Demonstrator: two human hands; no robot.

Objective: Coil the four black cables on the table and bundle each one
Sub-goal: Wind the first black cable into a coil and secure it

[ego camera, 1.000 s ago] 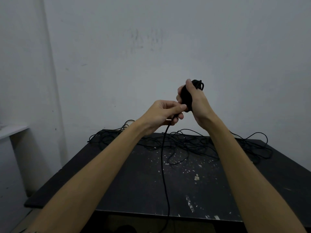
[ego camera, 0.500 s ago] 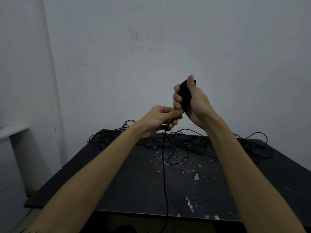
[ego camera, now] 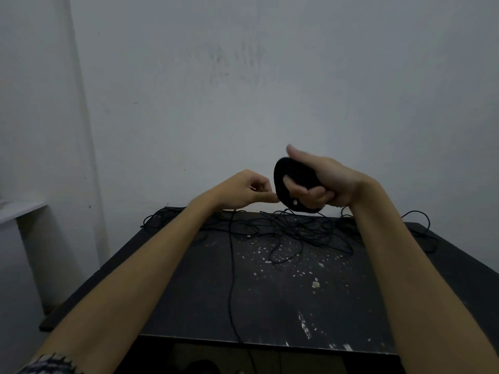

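My right hand (ego camera: 328,182) grips a thick black cable coil (ego camera: 283,182), raised above the far part of the black table (ego camera: 189,306), with fingers through the loop and thumb on top. My left hand (ego camera: 244,188) is just left of the coil, its fingers curled round the loose strand of that cable. The strand (ego camera: 231,265) hangs from the left hand down across the table and over the near edge. A tangle of loose black cables (ego camera: 297,233) lies spread along the table's far side.
The table top is speckled with white flecks and paint marks (ego camera: 305,323). A grey wall stands right behind the table. A pale shelf edge (ego camera: 19,211) juts out at the far left. The floor below the near table edge is dark.
My right hand has turned the coil from upright to tilted, showing its open loop, and dropped slightly. My left hand has shifted left a little, still on the strand.
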